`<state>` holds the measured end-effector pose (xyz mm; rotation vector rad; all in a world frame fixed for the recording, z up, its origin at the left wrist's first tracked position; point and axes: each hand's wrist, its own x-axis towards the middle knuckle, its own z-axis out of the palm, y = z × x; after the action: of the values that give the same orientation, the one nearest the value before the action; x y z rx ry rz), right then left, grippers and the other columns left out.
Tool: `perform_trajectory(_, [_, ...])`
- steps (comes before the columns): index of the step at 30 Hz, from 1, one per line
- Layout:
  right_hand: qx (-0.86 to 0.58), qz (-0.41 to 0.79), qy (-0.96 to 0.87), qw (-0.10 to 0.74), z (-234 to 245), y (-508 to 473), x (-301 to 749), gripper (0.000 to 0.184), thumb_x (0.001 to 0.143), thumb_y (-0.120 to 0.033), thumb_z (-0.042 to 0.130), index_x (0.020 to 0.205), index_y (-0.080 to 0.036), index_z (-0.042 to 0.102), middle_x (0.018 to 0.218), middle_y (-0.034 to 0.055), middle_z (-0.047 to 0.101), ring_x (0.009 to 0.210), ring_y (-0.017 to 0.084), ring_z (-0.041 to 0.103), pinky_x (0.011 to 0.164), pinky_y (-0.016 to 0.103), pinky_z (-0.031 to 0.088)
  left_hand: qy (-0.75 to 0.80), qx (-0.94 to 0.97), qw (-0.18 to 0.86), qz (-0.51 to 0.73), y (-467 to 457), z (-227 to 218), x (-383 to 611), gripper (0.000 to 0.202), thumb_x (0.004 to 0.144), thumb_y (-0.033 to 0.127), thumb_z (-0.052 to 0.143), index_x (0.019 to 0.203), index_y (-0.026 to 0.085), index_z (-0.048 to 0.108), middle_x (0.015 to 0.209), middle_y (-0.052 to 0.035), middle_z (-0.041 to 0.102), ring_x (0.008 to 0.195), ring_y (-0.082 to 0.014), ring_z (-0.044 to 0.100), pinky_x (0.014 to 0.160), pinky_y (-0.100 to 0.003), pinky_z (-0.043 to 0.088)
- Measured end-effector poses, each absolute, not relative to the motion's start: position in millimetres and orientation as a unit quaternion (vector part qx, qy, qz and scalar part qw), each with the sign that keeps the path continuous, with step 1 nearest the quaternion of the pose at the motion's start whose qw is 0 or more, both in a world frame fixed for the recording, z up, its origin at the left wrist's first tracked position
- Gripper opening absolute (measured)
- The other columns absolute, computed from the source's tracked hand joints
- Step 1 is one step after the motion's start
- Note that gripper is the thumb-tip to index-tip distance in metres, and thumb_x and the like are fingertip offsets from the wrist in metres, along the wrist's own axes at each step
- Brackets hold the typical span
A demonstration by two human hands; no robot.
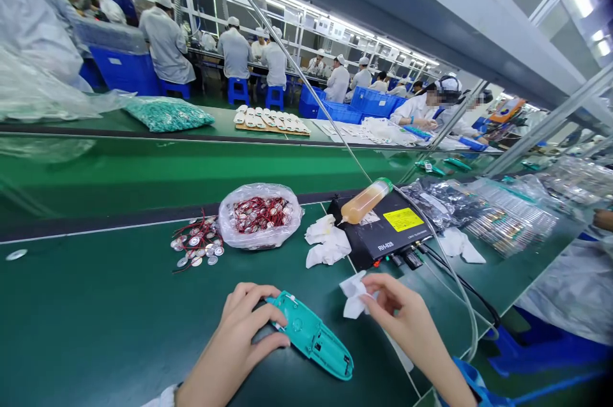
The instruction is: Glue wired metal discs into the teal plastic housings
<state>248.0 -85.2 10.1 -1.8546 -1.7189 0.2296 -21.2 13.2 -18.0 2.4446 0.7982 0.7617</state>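
My left hand grips the upper end of a teal plastic housing shell, whose hollow inner side faces up on the green bench. In my right hand, thumb and fingers pinch a crumpled white tissue, just right of the shell and apart from it. Behind my hands, a clear plastic bag holds many small metal discs with red wires. A loose pile of wired discs lies to its left.
A black RH-928 box carries an amber-filled syringe; cables and a hose run from its right side. Crumpled tissues lie beside it. Bagged parts are at right. Beyond the green conveyor, people in white coats sit working.
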Motion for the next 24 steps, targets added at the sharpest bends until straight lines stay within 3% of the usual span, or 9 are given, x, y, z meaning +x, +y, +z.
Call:
perform_trajectory(2, [-0.636, 0.091, -0.697, 0.317, 15, -77, 229, 0.02, 0.092, -0.023, 0.043, 0.109, -0.021, 0.053, 0.081, 0.0025, 0.061, 0.053, 0.012, 0.053, 0.048, 0.022, 0.044, 0.292, 0.888, 0.228, 0.273, 12, -18, -22, 0.007, 0.08, 0.032, 0.068, 0.078, 0.026, 0.064, 0.105, -0.0016, 0.063, 0.092, -0.023, 0.051, 0.076, -0.036, 0.046])
perform_trajectory(4, [-0.569, 0.059, -0.778, 0.261, 18, -67, 213, 0.024, 0.093, -0.016, 0.039, 0.112, -0.022, 0.053, 0.088, 0.0042, 0.061, 0.065, 0.014, 0.057, 0.057, 0.024, 0.044, 0.292, 0.888, 0.228, 0.273, 12, -19, -22, 0.007, 0.08, 0.032, 0.068, 0.079, 0.026, 0.064, 0.106, -0.0014, 0.062, 0.093, -0.023, 0.05, 0.078, -0.036, 0.045])
perform_trajectory(8, [-0.525, 0.009, -0.842, 0.122, 14, -55, 204, 0.018, 0.088, -0.012, 0.047, 0.09, -0.023, 0.061, 0.082, 0.0013, 0.061, 0.069, 0.015, 0.059, 0.056, 0.024, 0.04, 0.296, 0.883, 0.232, 0.281, 12, -23, -21, 0.007, 0.079, 0.032, 0.068, 0.079, 0.026, 0.064, 0.105, -0.0013, 0.062, 0.093, -0.0231, 0.05, 0.078, -0.037, 0.044])
perform_trajectory(12, [-0.577, -0.024, -0.811, 0.095, 13, -62, 232, 0.02, 0.076, -0.004, 0.049, 0.072, -0.02, 0.06, 0.071, 0.0017, 0.058, 0.057, 0.016, 0.058, 0.049, 0.024, 0.037, 0.31, 0.875, 0.238, 0.287, 10, -24, -19, 0.008, 0.079, 0.032, 0.069, 0.079, 0.026, 0.063, 0.106, -0.002, 0.062, 0.095, -0.0231, 0.049, 0.08, -0.038, 0.043])
perform_trajectory(16, [-0.638, -0.067, -0.761, 0.102, 24, -79, 268, 0.022, 0.082, -0.009, 0.04, 0.078, -0.018, 0.06, 0.072, 0.0048, 0.058, 0.05, 0.016, 0.056, 0.044, 0.025, 0.038, 0.311, 0.871, 0.242, 0.292, 9, -25, -19, 0.008, 0.08, 0.033, 0.068, 0.079, 0.026, 0.064, 0.106, -0.0026, 0.062, 0.095, -0.0226, 0.05, 0.08, -0.037, 0.045])
perform_trajectory(20, [-0.66, -0.053, -0.715, 0.222, 28, -86, 262, 0.018, 0.091, -0.018, 0.042, 0.093, -0.019, 0.059, 0.082, 0.005, 0.06, 0.049, 0.012, 0.053, 0.046, 0.023, 0.042, 0.299, 0.878, 0.244, 0.284, 12, -23, -20, 0.008, 0.08, 0.033, 0.067, 0.078, 0.026, 0.064, 0.106, -0.0023, 0.062, 0.094, -0.0223, 0.051, 0.079, -0.036, 0.046])
perform_trajectory(22, [-0.631, -0.016, -0.727, 0.27, 22, -83, 243, 0.019, 0.091, -0.016, 0.042, 0.099, -0.02, 0.059, 0.086, 0.0055, 0.061, 0.055, 0.012, 0.056, 0.051, 0.023, 0.045, 0.295, 0.881, 0.243, 0.279, 12, -21, -20, 0.007, 0.08, 0.031, 0.068, 0.078, 0.026, 0.064, 0.106, -0.0021, 0.062, 0.094, -0.0225, 0.052, 0.079, -0.036, 0.047])
perform_trajectory(24, [-0.579, 0.01, -0.775, 0.252, 12, -77, 223, 0.025, 0.092, -0.013, 0.038, 0.105, -0.021, 0.058, 0.088, 0.0063, 0.061, 0.067, 0.015, 0.06, 0.056, 0.023, 0.045, 0.29, 0.885, 0.237, 0.278, 12, -19, -20, 0.006, 0.079, 0.031, 0.069, 0.079, 0.026, 0.064, 0.106, -0.0021, 0.063, 0.094, -0.0225, 0.052, 0.079, -0.036, 0.047])
